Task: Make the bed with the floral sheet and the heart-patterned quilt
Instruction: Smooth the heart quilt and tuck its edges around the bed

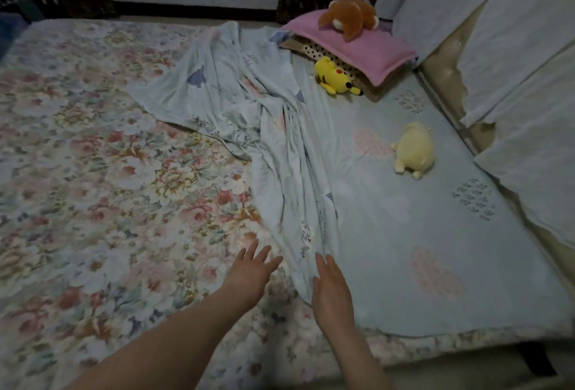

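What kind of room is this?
Probably a bedroom: a floral sheet is spread out flat, a heart-patterned quilt lies rumpled on it, and a pink pillow has a yellow soft toy beside it.

A cotton sheet (93,172) printed with pink and cream flowers; a pale-blue quilt (389,234) with pink and blue hearts; a pink pillow (382,47); a yellow plush toy (334,75).

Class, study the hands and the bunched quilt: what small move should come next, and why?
Probably grip the heart-patterned quilt at its near bunched edge with the left hand and right hand, both open there, and draw it left: it is rucked in a ridge mid-bed, leaving the floral sheet bare.
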